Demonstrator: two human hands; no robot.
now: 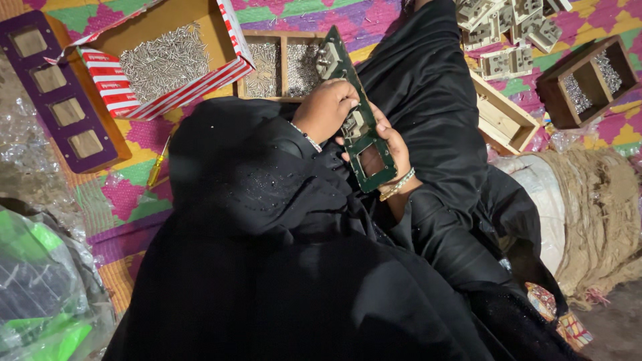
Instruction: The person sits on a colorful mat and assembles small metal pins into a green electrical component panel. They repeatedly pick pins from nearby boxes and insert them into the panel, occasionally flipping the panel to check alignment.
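Both hands: on green switch plate (354, 113)
Left hand (326, 109): fingers curled onto plate's edge
Right hand (394, 148): fingers clamped beneath plate

Two hands: left hand (326, 109) and right hand (391, 150), both on one green switch plate (354, 117). One purple plate (59, 93) with four square openings, well left of the fingers. One red-and-white box (110, 83) of screws, too many to count. Three wooden trays: one (284, 63) just above the fingers, two (588, 80) (501, 119) to the right. One yellow screwdriver (157, 167). About seven pale switch blocks (511, 30), top right.
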